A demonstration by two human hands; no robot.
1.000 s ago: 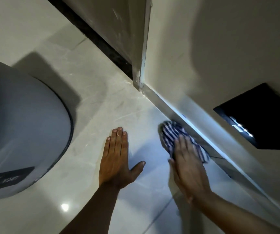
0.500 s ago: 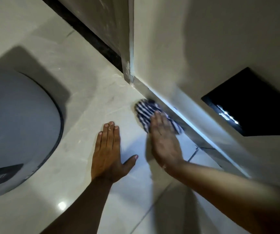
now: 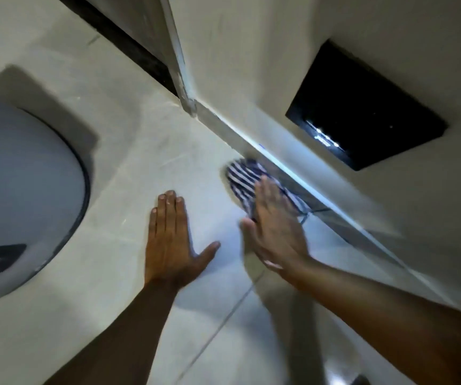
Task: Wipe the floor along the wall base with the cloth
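Observation:
A blue-and-white striped cloth [image 3: 241,177] lies on the pale tiled floor [image 3: 151,151], right against the grey skirting [image 3: 287,168] at the foot of the wall. My right hand [image 3: 272,226] presses flat on the cloth's near part, fingers straight and blurred by motion; the cloth's far end sticks out beyond the fingertips. My left hand [image 3: 169,240] rests flat on the floor a hand's width to the left, fingers together, thumb spread, holding nothing.
A large rounded grey appliance [image 3: 21,195] with a dark label stands on the floor at the left. A black square panel [image 3: 368,107] is set in the wall above the skirting. A door-frame corner [image 3: 187,102] meets the skirting further along.
My right hand slid the cloth forward along the skirting towards the door-frame corner, then back a little. My left hand stayed planted on the floor while the camera shifted.

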